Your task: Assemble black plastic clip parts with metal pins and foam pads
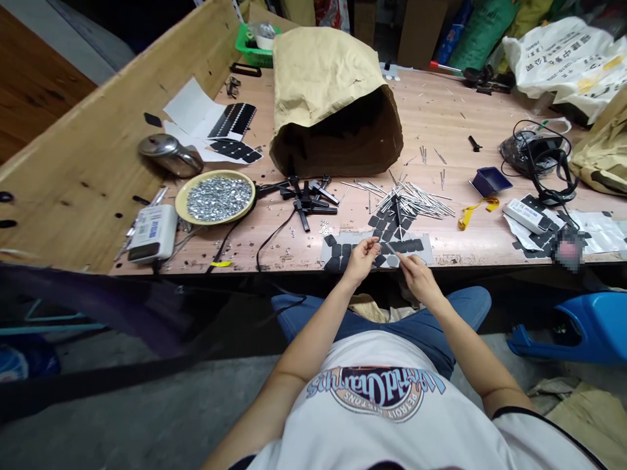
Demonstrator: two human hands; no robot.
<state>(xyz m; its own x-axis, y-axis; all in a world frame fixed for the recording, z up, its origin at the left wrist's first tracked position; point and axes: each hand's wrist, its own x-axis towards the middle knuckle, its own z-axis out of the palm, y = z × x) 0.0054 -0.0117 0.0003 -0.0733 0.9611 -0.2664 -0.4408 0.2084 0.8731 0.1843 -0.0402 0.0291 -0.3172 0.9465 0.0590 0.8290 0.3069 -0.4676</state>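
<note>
My left hand point(361, 258) is at the table's front edge, fingers pinched over a grey sheet point(329, 249) covered with small black pads. My right hand point(416, 274) is just beside it, pinching a thin metal pin point(392, 249) whose tip points toward the left fingers. What the left fingers hold is too small to make out. Beyond the hands lies a heap of metal pins point(416, 198) with more black pads point(386, 225) in front of it.
A yellow dish of small silver parts point(216, 197) sits left, beside black plastic pieces point(308, 196) and a cable. A brown paper sack point(333, 104) lies open behind. A blue tray point(490, 180), headphones point(539, 156) and pad sheets sit right.
</note>
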